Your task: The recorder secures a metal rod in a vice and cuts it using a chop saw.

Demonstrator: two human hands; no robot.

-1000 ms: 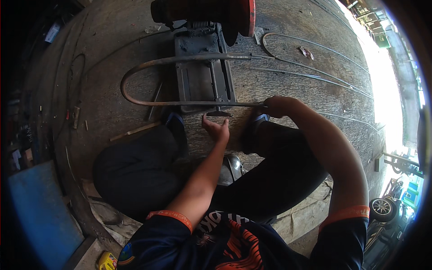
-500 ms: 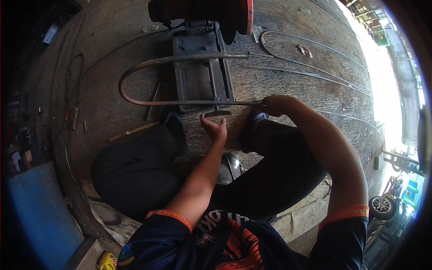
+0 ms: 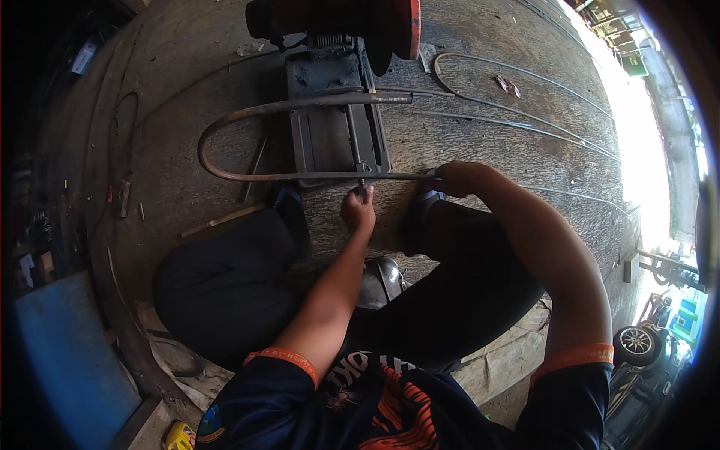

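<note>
From where I watch, the left hand (image 3: 358,214) has changed most: half a second ago thumb and fingers were spread, and now they are closed around the near end of the clamp screw (image 3: 354,139), its crossbar hidden inside the fist. The bent rod (image 3: 330,100) has shifted slightly nearer; it lies across the saw base (image 3: 322,139), curve to the left, both legs pointing right. The right hand (image 3: 457,178) keeps its closed hold on the near leg's right end. I judge the screw can now be turned with the rod steadied.
</note>
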